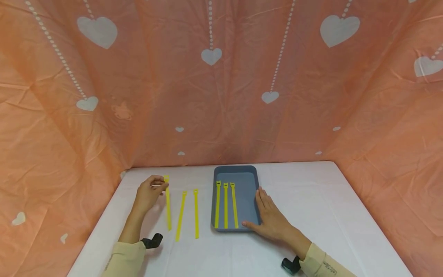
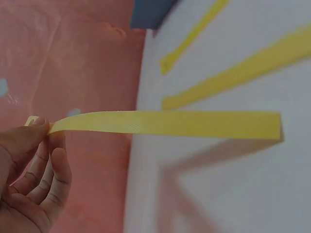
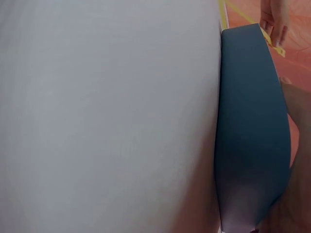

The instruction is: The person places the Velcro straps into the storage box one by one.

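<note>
My left hand [image 1: 149, 192] pinches a yellow cable tie [image 2: 170, 123] near its slotted head, between thumb and forefinger. The strap hangs down from the fingers, its far end close to the tabletop. Just to its right, two more yellow ties [image 1: 181, 216] lie side by side on the table. My right hand [image 1: 271, 218] rests against the blue-grey tray [image 1: 247, 200], straight fingers along its right side and thumb at the near rim. Inside the tray, towards its left, three yellow ties [image 1: 226, 206] lie roughly parallel, heads at the far end.
A white cloth [image 1: 311, 200] covers the table. Peach sheeting [image 1: 228, 115] with white hearts encloses the back and both sides. Black wrist devices [image 1: 152, 241] are strapped at both sleeve cuffs.
</note>
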{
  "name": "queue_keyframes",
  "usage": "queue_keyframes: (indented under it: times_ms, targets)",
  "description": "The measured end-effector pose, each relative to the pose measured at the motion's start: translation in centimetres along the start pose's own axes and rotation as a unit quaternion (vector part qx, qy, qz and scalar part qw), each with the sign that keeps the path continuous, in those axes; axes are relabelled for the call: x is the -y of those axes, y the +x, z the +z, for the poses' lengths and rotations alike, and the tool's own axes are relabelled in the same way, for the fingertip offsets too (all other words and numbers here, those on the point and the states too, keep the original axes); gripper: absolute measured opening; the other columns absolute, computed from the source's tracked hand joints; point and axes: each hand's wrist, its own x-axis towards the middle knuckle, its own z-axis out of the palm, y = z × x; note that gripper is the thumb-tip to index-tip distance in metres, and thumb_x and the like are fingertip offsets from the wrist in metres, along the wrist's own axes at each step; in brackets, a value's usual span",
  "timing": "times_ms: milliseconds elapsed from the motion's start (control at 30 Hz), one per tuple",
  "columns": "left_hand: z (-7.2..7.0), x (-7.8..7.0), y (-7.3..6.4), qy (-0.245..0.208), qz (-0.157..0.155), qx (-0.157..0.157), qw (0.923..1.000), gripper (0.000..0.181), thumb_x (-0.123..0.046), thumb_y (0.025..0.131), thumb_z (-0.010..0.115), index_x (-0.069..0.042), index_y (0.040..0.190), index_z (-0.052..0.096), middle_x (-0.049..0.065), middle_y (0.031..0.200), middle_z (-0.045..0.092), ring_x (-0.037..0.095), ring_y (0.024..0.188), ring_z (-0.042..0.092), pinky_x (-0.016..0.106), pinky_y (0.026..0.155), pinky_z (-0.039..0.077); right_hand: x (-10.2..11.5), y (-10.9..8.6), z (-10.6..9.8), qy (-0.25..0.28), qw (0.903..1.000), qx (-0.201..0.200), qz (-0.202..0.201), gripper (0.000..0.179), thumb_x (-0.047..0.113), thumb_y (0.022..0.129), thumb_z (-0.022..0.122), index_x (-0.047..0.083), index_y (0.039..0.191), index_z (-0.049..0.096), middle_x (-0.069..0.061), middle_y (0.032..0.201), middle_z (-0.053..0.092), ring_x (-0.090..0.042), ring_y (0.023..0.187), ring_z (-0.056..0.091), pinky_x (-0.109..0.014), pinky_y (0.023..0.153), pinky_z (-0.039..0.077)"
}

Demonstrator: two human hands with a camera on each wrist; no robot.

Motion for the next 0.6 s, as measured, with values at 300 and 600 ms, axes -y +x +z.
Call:
queue_keyframes:
  times_ms: [300, 600]
  targets:
    - [0.2, -3.0, 0.1, -0.039, 0.022, 0.004, 0.9990, 0.032, -0.015, 0.103, 0.075, 0.003, 0.128, 0.065, 0.022, 0.116, 0.074, 0.016, 0.088, 0.077, 0.026, 0.076, 0.063, 0.1, 0.0, 0.0, 0.002, 1.0000, 0.000, 0.001, 0.125, 0.076, 0.095, 0.063, -0.012, 0.166, 0.011, -0.029, 0.177, 0.004, -0.042, 0.165, 0.008, -0.054, 0.133, 0.014]
    - [0.6, -5.4, -0.1, -0.059, 0.041, 0.003, 0.9974, 0.032, -0.015, 0.102, 0.077, 0.004, 0.126, 0.065, 0.023, 0.117, 0.073, 0.015, 0.092, 0.077, 0.023, 0.076, 0.063, -0.1, 0.0, 0.2, 0.000, 1.0000, 0.002, 0.003, 0.125, 0.078, 0.095, 0.062, -0.011, 0.167, 0.010, -0.028, 0.177, 0.003, -0.041, 0.165, 0.007, -0.054, 0.133, 0.014]
